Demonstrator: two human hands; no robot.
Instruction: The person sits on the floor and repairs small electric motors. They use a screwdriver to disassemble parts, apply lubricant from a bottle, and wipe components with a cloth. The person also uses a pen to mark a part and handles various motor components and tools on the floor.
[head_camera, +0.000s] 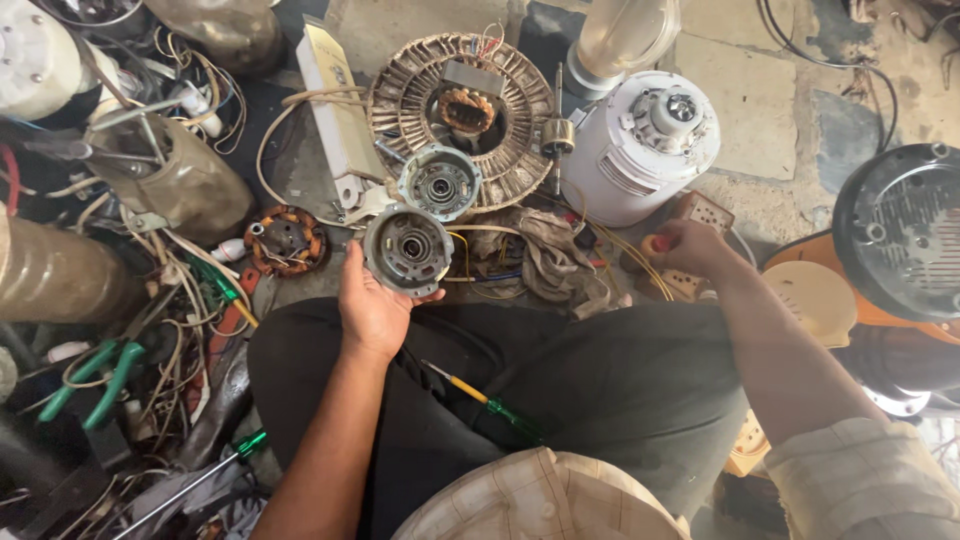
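Holding a round motor end cap (407, 249) in left hand (372, 305).

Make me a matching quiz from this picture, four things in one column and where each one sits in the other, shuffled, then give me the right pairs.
Column one:
1. round metal motor cover
2. yellow-handled screwdriver
3. green-handled pliers
4. red-tipped tool

Column two:
A. gripped in the right hand
B. lying on the person's dark lap
C. held up in the left hand
D. among the wires at the far left

Pairs: 1-C, 2-B, 3-D, 4-A
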